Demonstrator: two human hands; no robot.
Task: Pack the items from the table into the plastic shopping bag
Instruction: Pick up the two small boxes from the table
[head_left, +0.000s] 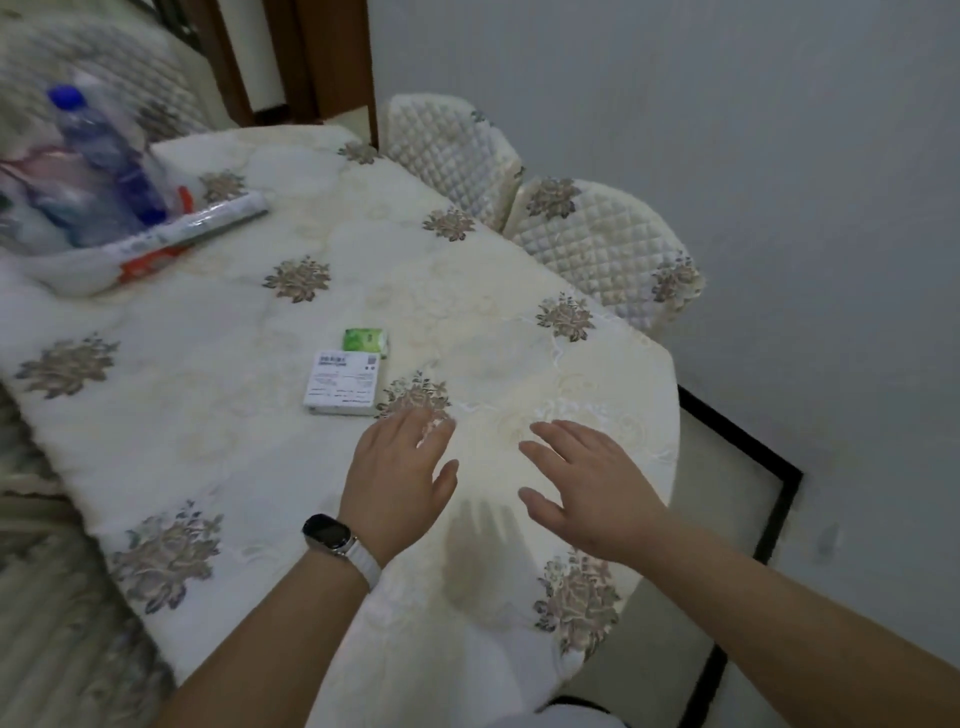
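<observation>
We are holding both hands empty, fingers spread, above the counter (208, 364); the white box (344, 383) is lying just ahead and left of our left hand (400, 478), long axis pointing away from us, the green packet (365, 342) just beyond it; the right hand (587, 488) is farther off; the plastic shopping bag (72, 228) is sitting well apart, far left.
</observation>
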